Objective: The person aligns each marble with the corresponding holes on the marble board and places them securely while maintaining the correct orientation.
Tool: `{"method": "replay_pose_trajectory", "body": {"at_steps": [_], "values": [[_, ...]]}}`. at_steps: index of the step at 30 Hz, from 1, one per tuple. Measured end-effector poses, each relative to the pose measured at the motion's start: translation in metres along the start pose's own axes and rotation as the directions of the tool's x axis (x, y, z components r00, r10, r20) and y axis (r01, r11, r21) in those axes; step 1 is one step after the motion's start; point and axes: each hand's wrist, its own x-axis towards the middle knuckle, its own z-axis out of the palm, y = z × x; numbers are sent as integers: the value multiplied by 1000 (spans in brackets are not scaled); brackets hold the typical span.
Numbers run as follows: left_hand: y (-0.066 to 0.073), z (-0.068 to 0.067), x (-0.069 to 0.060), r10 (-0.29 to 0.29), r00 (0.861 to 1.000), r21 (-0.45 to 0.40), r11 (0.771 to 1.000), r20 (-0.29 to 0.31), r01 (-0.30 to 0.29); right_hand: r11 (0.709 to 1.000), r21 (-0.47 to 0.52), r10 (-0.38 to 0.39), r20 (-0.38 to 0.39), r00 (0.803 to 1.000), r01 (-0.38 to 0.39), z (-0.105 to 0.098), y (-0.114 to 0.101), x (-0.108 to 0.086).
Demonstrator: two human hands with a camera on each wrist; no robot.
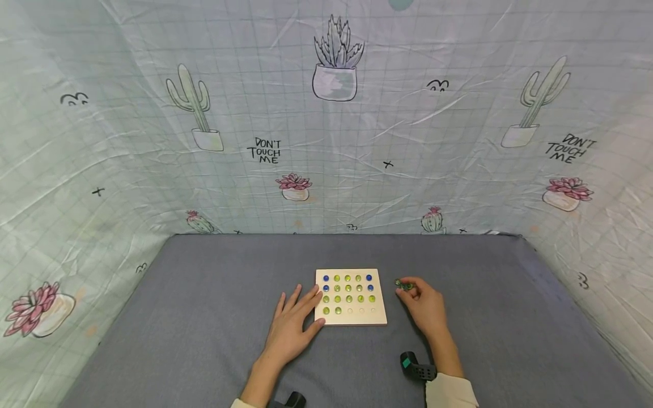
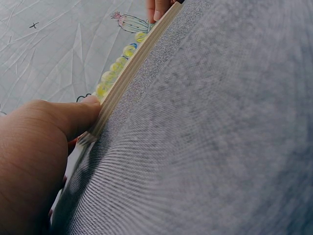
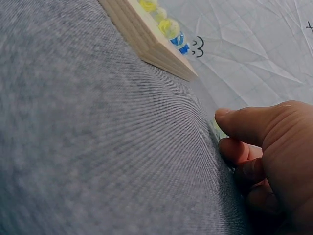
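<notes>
A pale wooden board (image 1: 352,317) lies on the grey cloth, with rows of marbles in its round hollows. Most are yellow-green marbles (image 1: 348,288); a few are blue marbles (image 1: 369,277) in the two far rows. Along the board's left edge rests my left hand (image 1: 292,331), fingers spread and thumb at the near left corner. To the right of the board, my right hand (image 1: 425,306) has its thumb and forefinger around green marbles (image 1: 408,287) at the cloth. In the right wrist view the thumb and curled fingers (image 3: 234,149) partly hide a greenish marble (image 3: 219,130).
Three bare hollows (image 1: 361,310) show at the right of the board's near row. Grey cloth (image 1: 219,306) covers the table, and a printed curtain (image 1: 352,141) encloses its back and sides. A black wrist device (image 1: 418,367) sits on the right wrist.
</notes>
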Motion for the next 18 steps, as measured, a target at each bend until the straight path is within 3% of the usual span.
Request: {"method": "replay_pose_trajectory", "body": {"at_steps": [18], "values": [[-1,0,0,-23,999,3,1000,25,23,1000,-19,-22,28,999,22,-2,1,-1]]}}
